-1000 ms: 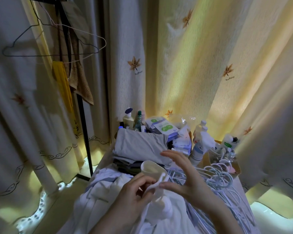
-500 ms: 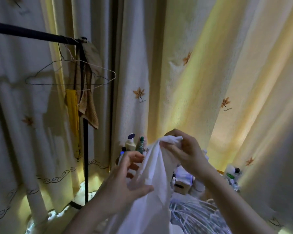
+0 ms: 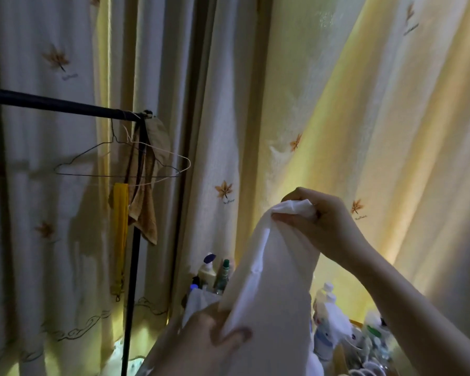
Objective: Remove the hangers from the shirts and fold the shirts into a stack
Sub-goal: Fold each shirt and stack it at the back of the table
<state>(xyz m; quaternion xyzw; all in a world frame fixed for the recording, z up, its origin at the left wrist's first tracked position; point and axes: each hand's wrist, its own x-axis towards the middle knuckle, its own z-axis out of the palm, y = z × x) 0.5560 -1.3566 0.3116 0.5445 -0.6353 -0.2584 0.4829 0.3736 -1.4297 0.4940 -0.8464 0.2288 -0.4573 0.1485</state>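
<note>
Fingers (image 3: 307,196) of the right hand (image 3: 326,224) curl over the top edge of the white shirt (image 3: 278,283) and pinch a bunched fold of it against the thumb, holding it raised in front of the curtain (image 3: 369,109). From there the cloth hangs down and leftward to the left hand (image 3: 199,344), low in view. That hand's thumb presses on the near face of the fabric, and its other fingers are hidden behind the cloth. To the left, two empty wire hangers (image 3: 120,162) hang from a dark rail (image 3: 52,105), beside a brown cloth (image 3: 145,213) and a yellow strip (image 3: 120,229). Bottles (image 3: 209,270) stand behind the shirt.
</note>
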